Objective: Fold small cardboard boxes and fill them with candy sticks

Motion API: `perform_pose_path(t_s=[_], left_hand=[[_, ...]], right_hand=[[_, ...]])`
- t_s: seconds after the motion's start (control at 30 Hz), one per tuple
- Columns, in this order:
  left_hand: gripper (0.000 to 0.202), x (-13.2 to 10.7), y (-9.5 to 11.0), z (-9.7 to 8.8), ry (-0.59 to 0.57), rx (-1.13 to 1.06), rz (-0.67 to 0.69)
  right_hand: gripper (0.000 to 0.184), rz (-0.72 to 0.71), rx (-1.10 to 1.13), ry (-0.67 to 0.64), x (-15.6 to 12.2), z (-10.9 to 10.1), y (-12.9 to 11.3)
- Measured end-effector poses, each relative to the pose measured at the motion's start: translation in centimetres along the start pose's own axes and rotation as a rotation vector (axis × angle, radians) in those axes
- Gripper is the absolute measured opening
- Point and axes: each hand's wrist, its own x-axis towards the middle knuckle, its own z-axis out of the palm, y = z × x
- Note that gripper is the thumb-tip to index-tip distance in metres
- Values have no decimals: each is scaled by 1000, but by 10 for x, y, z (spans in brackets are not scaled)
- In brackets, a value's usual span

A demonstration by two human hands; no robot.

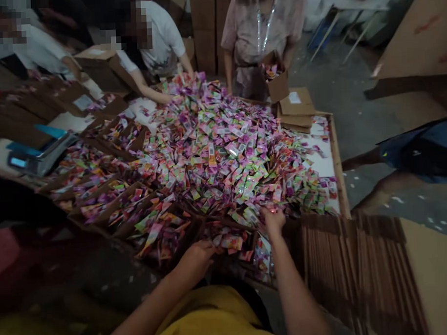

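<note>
In the head view, one heap of sachets point(215, 148), too many to count, covers most of one wood-rimmed table point(339, 168), small, flat and glossy in purple, pink, lime green and orange, with more filling one open cardboard carton point(254, 239) between the two hands. The left hand point(202, 253) curls at that carton's near-left edge and the right hand point(273, 219) reaches to the heap's near edge, though in this dim blur I cannot tell whether either pinches a sachet. One digital scale point(32, 163) stands at the table's left.
</note>
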Motion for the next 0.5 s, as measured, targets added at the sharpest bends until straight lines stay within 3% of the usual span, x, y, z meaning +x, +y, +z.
perform_pose_path(t_s=[0.07,0.13,0.23,0.3,0.37,0.43,0.5], left_hand=[[29,-3,-4,7,7,30,14],[28,-3,-9,13,34,47,52],[28,-1,-16,17,87,62,124],[28,-1,-19,18,113,90,151],[28,-3,-21,19,121,138,165],[28,-5,-24,22,102,171,175],[27,-8,-27,25,87,166,206]], right_hand=[[62,-10,102,64,-15,-31,-1],[60,-129,238,103,-40,-60,-11],[40,-541,286,5,-91,-78,-40],[22,-837,163,-176,-124,-68,-60],[23,-1010,-27,-415,-147,-45,-69],[26,-1022,-189,-640,-157,-16,-68],[21,-943,-262,-769,-157,11,-62]])
